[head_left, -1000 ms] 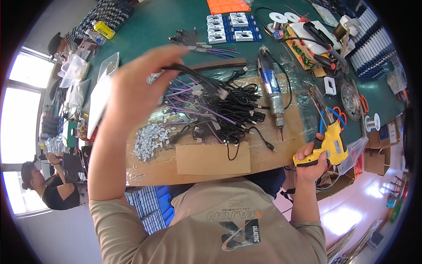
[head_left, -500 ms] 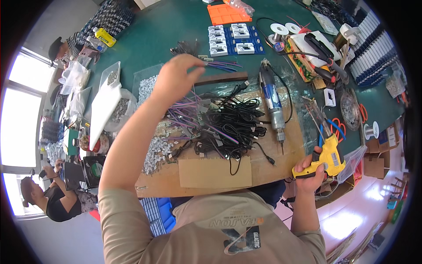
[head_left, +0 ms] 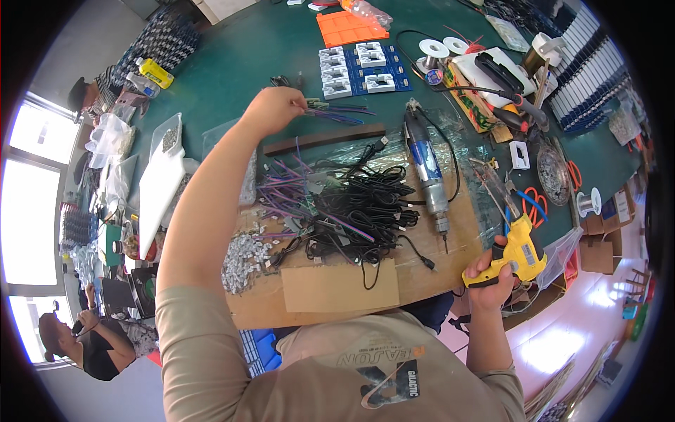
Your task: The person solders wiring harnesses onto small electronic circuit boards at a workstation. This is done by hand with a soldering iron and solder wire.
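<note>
Left hand (head_left: 273,111) now stretched far out over the green table (head_left: 232,63), beyond the cardboard (head_left: 337,285); a second ago raised close to the camera over the wire pile, half a second ago lower and already moving out; so a clear reach away from the body; fingers pinched shut on the near end of a purple wire bundle (head_left: 336,112), which lies just beyond the dark wood strip (head_left: 325,138) at the cardboard's far edge; cannot tell whether bundle is lifted or resting on the table.

Right hand (head_left: 489,276) unchanged across all three frames; parked off the cardboard's near right corner, fist closed round the yellow glue gun (head_left: 519,247), nozzle pointing up and away; gun idle by the look of it.

Black cable heap (head_left: 358,211) mid-cardboard, purple wires tangled into its left side; silver parts pile (head_left: 242,260) at the cardboard's left; blue rotary tool (head_left: 426,169) lying along its right side, tip toward the body; blue trays with white parts (head_left: 362,67) beyond the cardboard, past the bundle.

Judgement: work has shifted from the heap to the sorted purple bundle on the far side; looks like placing or picking a wire there, gun hand waiting.
</note>
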Tool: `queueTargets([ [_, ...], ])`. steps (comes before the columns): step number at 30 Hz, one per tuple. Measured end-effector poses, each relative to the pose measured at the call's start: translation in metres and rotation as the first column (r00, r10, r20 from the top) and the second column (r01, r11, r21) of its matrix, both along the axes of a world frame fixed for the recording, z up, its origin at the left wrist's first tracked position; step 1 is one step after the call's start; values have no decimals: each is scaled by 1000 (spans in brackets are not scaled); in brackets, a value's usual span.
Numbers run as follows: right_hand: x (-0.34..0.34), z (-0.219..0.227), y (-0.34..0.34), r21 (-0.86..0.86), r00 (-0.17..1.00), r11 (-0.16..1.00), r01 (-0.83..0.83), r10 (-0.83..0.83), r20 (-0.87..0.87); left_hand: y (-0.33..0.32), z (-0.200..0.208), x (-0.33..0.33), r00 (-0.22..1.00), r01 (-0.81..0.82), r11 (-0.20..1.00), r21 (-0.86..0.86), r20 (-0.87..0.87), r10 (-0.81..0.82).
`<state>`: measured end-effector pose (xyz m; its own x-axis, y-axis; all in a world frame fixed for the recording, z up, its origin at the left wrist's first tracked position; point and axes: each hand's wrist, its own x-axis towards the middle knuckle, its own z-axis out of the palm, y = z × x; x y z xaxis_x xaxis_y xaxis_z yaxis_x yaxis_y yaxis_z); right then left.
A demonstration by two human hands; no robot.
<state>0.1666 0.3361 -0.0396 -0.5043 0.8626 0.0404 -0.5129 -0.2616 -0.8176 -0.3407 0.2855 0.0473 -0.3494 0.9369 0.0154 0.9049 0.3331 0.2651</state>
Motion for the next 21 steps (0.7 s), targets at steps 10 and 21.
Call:
queueTargets([
  [10,-2,-7,6,22,999,999,-36,37,-28,-43,78,0,832,-393,706,589,554,1],
  [21,3,7,-6,52,1000,999,-17,17,2,-157,117,182,235,-377,771,512,859,-455],
])
